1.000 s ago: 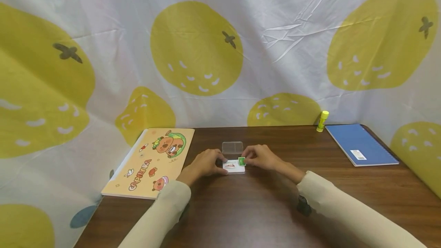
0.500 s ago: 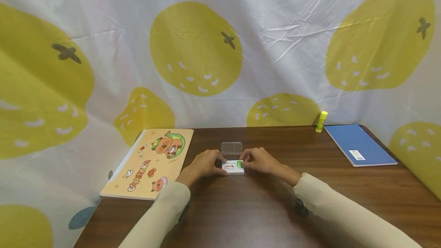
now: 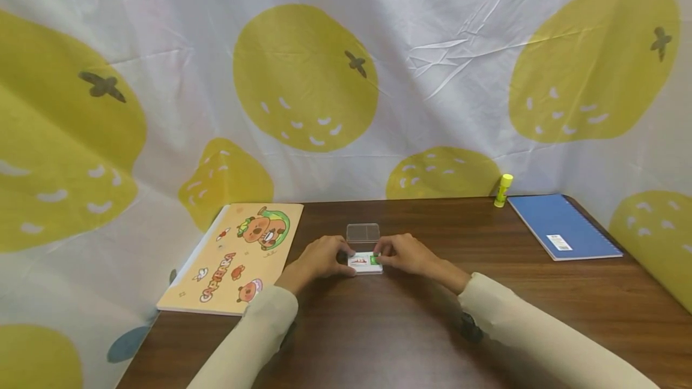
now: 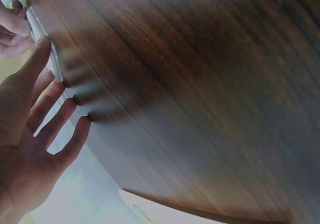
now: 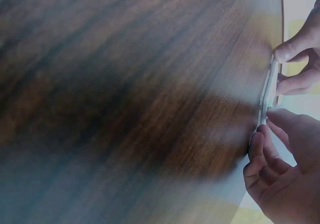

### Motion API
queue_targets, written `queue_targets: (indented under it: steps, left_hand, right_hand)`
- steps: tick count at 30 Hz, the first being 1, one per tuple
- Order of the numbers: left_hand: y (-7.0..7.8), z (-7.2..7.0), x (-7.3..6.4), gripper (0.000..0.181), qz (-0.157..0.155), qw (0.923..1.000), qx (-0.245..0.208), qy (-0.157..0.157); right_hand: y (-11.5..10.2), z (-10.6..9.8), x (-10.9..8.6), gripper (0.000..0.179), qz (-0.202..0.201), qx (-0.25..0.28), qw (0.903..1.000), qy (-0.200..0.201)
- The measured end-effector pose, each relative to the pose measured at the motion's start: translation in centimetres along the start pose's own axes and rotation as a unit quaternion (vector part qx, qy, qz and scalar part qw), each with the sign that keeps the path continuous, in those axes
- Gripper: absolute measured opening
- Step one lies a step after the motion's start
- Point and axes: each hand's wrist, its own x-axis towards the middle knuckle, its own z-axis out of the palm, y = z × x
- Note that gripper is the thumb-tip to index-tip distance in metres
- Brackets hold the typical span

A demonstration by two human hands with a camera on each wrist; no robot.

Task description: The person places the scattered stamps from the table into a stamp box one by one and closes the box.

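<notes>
A small flat clear plastic case lies on the table, its transparent lid point(image 3: 363, 233) folded back behind it. Inside the case's base sits a white card point(image 3: 359, 262) with red print. My left hand point(image 3: 324, 256) grips the left end of the case, thumb at the front corner and index finger at the back. At the right end, my right hand point(image 3: 406, 253) pinches a small green piece with a white border point(image 3: 375, 260), lying against the white contents. Its fingertips partly cover the piece. Both wrist views show the case edge-on, with the thumbs touching it.
An orange capybara-print book point(image 3: 238, 257) lies left of my left hand. A yellow glue stick point(image 3: 503, 190) stands at the back right, beside a blue spiral notebook point(image 3: 564, 227). A lemon-print curtain point(image 3: 303, 77) hangs behind the dark wooden table point(image 3: 367, 341).
The right hand has brought the green piece slightly left and down, from above the case's right end into line with the white card. The left hand has kept its grip.
</notes>
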Motion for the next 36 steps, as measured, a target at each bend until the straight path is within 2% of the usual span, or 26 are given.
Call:
queue_targets:
  steps: [7,16,23,29,36]
  left_hand:
    - [0.0,-0.1,-0.2,0.045,0.007,0.9999,-0.005,0.005]
    - [-0.1,-0.2,-0.2,0.045,0.008,0.9997,-0.020,0.013]
    - [0.2,0.0,-0.4,0.047,-0.001,0.9995,-0.027,0.015]
    - [0.2,0.2,-0.8,0.048,-0.009,0.9987,-0.044,0.022]
    - [-0.1,0.0,-1.5,0.048,0.006,0.9977,-0.053,0.042]
  right_hand:
    - [-0.2,-0.1,-0.1,0.008,-0.012,-0.006,0.9999,-0.001]
    - [-0.1,-0.1,-0.1,0.009,-0.005,-0.012,0.9999,-0.002]
    - [-0.1,-0.1,-0.4,0.011,-0.005,-0.006,1.0000,0.000]
    - [0.0,-0.6,-0.6,0.009,-0.009,-0.017,0.9997,0.016]
    - [0.3,-1.6,-0.9,0.013,0.009,-0.020,0.9990,0.038]
